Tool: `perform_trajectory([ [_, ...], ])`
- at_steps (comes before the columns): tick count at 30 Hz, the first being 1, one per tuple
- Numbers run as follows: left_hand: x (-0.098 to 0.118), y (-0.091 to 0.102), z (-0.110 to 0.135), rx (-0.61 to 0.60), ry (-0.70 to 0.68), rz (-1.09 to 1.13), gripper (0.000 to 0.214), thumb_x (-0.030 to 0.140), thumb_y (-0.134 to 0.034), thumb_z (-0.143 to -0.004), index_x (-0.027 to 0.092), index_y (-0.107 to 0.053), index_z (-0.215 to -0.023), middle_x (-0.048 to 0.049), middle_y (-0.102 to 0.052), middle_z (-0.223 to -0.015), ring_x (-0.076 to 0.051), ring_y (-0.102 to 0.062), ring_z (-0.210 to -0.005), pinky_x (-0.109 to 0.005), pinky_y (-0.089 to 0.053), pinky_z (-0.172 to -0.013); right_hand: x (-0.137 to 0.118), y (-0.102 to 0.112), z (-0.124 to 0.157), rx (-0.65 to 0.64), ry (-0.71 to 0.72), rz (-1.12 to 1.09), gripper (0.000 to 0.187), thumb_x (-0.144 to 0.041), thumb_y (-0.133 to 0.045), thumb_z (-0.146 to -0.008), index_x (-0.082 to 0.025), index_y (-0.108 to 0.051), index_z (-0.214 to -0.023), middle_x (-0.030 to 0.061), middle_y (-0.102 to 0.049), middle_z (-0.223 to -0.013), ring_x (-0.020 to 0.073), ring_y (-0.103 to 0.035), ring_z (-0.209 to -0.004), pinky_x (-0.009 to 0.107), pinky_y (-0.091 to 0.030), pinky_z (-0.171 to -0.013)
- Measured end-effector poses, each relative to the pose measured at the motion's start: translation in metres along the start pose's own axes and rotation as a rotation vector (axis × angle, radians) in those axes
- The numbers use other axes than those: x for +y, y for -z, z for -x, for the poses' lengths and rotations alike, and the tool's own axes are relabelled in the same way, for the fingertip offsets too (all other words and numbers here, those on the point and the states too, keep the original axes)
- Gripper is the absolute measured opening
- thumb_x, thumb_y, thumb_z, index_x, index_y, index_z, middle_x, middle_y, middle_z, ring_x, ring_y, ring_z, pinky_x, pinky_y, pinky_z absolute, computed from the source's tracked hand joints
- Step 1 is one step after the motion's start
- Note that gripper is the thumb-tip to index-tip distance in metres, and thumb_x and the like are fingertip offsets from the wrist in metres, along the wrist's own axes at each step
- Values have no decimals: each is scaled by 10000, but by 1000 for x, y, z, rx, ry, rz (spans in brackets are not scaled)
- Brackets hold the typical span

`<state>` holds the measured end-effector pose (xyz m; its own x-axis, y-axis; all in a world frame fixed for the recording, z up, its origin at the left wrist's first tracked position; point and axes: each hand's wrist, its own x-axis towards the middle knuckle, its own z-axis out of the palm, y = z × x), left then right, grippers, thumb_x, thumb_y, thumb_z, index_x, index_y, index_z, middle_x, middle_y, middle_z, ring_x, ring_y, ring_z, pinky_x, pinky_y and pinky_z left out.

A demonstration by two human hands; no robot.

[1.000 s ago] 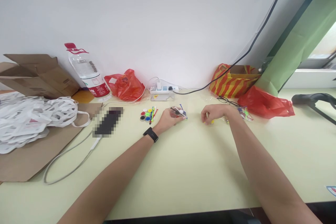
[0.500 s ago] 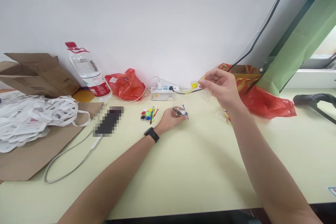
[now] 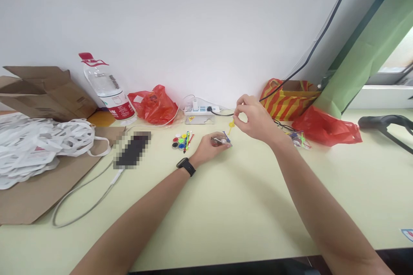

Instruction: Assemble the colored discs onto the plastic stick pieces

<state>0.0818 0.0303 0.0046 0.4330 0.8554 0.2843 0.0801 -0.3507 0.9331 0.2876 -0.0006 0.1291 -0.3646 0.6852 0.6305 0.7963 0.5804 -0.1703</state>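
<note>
Fingers of my left hand [image 3: 209, 148] curl round a small clear container [image 3: 217, 142] resting on the table, with dark, white and blue thin pieces showing in it. Above and right of it, my right hand [image 3: 253, 118] pinches a small yellow plastic piece [image 3: 231, 125], which hangs down from the fingertips; it has a round part and a thin stem. Left of my left hand lie small coloured discs [image 3: 179, 141] in several colours, beside a bunch of thin coloured sticks [image 3: 187, 141].
Behind are a power strip [image 3: 200, 111], a red plastic bag [image 3: 155, 105] and a large bottle [image 3: 111, 90]. At left lie a phone [image 3: 132, 150] and white straps [image 3: 48, 146]. At right, a striped bag [image 3: 280, 105], small packaged pieces [image 3: 300, 139] and another red bag [image 3: 325, 126].
My right hand has moved left and down with the yellow piece, closer to the clear container. Packaged pieces at right show more now. My left hand stays in place.
</note>
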Motion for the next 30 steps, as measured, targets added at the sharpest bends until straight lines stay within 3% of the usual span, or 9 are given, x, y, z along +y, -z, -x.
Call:
perform_trajectory([
  [9, -2, -1, 0, -32, 0, 45, 484, 422, -913, -745, 144, -761, -1112, -112, -792, -1050, -247, -745, -938, -384, -595, -901, -19, -9, 2, -253, 22, 214, 216, -138, -612, -936, -170, -709, -745, 143, -633, -1316, 330, -536, -1180, 459, -430, -887],
  [14, -2, -1, 1, -57, -8, 51, 426, 435, -896, -772, 138, -755, -1043, -108, -796, -1032, -248, -756, -942, -358, -588, -879, -12, -12, 4, -419, -60, 135, 227, -175, -616, -964, -185, -730, -767, 127, -691, -1197, 308, -596, -1135, 425, -442, -878],
  [20, 2, 4, 0, -17, 48, 23, 522, 444, -923, -739, 139, -764, -1132, -129, -804, -1082, -255, -764, -939, -366, -590, -877, 3, 6, 0, -276, -159, -201, 285, -399, -632, -988, -193, -749, -828, 72, -735, -875, 205, -639, -768, 323, -439, -673],
  [27, 10, 11, -1, -122, -2, 89, 608, 398, -937, -731, 173, -733, -1257, -153, -746, -1293, -293, -720, -1172, -430, -538, -1047, 17, 21, 2, -218, -167, -383, 306, -475, -731, -896, -193, -770, -783, 59, -742, -779, 213, -643, -729, 321, -452, -649],
  [30, 11, 11, 0, -171, 6, 85, 663, 388, -938, -733, 188, -702, -1319, -158, -733, -1322, -282, -725, -1156, -431, -534, -1043, 17, 20, 1, -224, -204, -395, 368, -510, -711, -907, -185, -753, -740, 46, -700, -682, 201, -616, -682, 320, -434, -619],
])
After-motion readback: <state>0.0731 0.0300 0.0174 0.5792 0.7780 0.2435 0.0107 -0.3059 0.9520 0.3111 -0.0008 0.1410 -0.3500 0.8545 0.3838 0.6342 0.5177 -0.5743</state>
